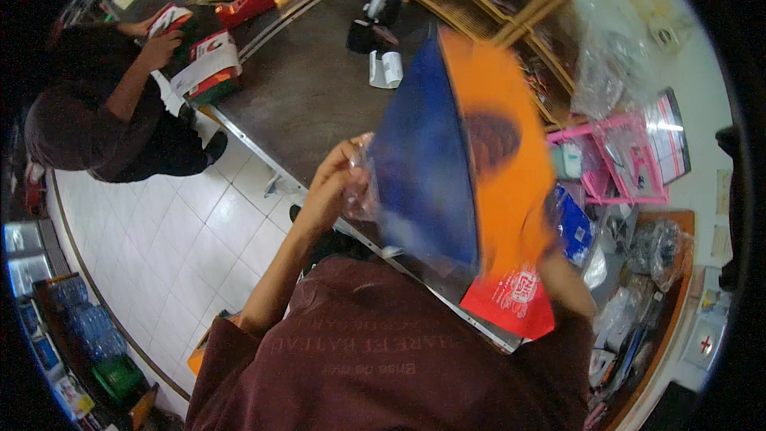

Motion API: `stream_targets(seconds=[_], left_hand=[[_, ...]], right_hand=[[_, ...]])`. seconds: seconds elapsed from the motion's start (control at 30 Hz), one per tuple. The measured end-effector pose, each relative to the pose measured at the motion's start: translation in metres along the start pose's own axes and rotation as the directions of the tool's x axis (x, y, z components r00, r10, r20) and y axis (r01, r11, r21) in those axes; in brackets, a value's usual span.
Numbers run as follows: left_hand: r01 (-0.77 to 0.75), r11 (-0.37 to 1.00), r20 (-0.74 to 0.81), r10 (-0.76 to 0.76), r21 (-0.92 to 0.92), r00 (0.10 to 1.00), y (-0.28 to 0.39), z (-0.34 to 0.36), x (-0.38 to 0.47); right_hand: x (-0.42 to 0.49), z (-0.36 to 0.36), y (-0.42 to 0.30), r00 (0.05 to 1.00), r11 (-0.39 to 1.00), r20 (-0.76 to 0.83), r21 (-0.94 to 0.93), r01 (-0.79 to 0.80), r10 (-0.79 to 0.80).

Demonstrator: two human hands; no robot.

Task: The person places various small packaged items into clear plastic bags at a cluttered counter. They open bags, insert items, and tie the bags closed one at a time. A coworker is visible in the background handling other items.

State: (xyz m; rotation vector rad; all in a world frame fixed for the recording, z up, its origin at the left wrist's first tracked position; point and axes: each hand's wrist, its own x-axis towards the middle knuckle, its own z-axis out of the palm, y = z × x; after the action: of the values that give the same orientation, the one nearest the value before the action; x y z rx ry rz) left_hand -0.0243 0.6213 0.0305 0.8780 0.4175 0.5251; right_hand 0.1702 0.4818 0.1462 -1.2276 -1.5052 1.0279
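Before me, above the dark tabletop, is a large orange and dark blue bag or packet, blurred, with clear plastic at its edge. My left hand is closed on the clear plastic at its left side. My right hand is at the right edge of the orange side, its fingers mostly hidden and blurred, so its grip is unclear. Under the orange part, at the table's near edge, lies a red bag with white print.
A coworker handles red and green packages at the table's left end. Beyond are a red tape dispenser, a curled white paper and black items. Wicker shelves stand at the back, a pink plastic rack at the right.
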Motion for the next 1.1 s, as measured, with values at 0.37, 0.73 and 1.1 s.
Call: stream_targets(seconds=[0.37, 0.73, 1.1], left_hand=[[-0.637, 0.567, 0.624, 0.254, 0.522, 0.739, -0.001, 0.066, -0.002], [-0.409, 0.855, 0.347, 0.296, 0.318, 0.890, 0.015, 0.099, 0.001], [-0.248, 0.924, 0.244, 0.179, 0.291, 0.953, 0.016, 0.072, 0.022]], right_hand=[[-0.080, 0.021, 0.053, 0.960, 0.690, -0.102, -0.676, -0.259, 0.260], [-0.055, 0.049, 0.100, 0.977, 0.425, -0.116, -0.886, -0.183, 0.179], [-0.183, 0.018, 0.034, 0.879, 0.059, 0.109, -0.994, 0.092, 0.464]])
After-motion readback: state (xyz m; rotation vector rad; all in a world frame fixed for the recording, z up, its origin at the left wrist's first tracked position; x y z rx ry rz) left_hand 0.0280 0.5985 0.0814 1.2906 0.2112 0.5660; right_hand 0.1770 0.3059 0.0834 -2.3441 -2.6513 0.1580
